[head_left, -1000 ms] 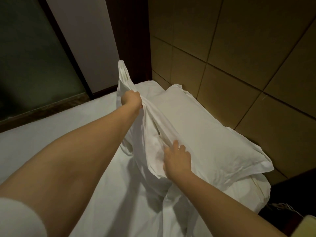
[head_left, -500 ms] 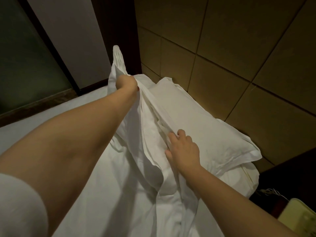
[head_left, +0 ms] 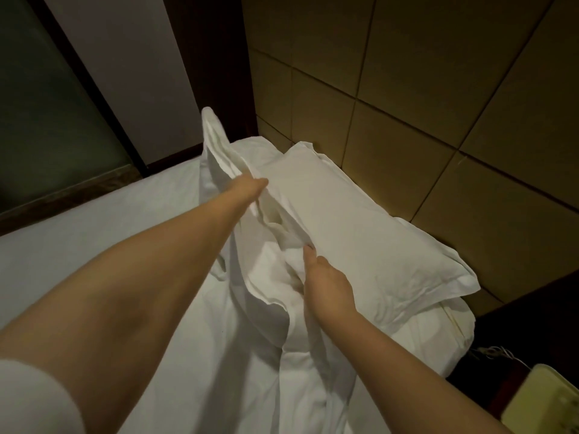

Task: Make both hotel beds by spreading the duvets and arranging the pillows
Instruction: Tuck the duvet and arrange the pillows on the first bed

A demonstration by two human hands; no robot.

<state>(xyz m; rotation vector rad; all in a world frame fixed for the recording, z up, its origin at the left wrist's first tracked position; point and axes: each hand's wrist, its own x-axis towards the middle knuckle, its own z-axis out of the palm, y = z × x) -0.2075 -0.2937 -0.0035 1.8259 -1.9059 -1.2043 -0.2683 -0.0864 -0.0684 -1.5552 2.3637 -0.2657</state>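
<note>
A white pillow (head_left: 250, 270) stands on edge on the bed (head_left: 94, 245), its upper corner sticking up. My left hand (head_left: 252, 187) grips the pillow's upper edge, its fingers buried in the fabric. Lower down, my right hand (head_left: 326, 286) has its fingers curled into the folds of the same pillow, with the index finger showing along the cloth. A second white pillow (head_left: 360, 233) with a flanged case lies flat against the padded headboard (head_left: 438, 89). It rests on top of a third pillow (head_left: 438, 336).
A dark nightstand (head_left: 532, 324) stands right of the bed, with a cream telephone (head_left: 545, 399) and a pale cord (head_left: 495, 352) on it. A dark glass partition (head_left: 47, 120) and a wooden post (head_left: 213, 73) border the far side of the bed.
My right hand has gone from lying flat on the pillow to digging its fingers into the folds. My left hand keeps its hold on the upper edge, now a little lower and further right.
</note>
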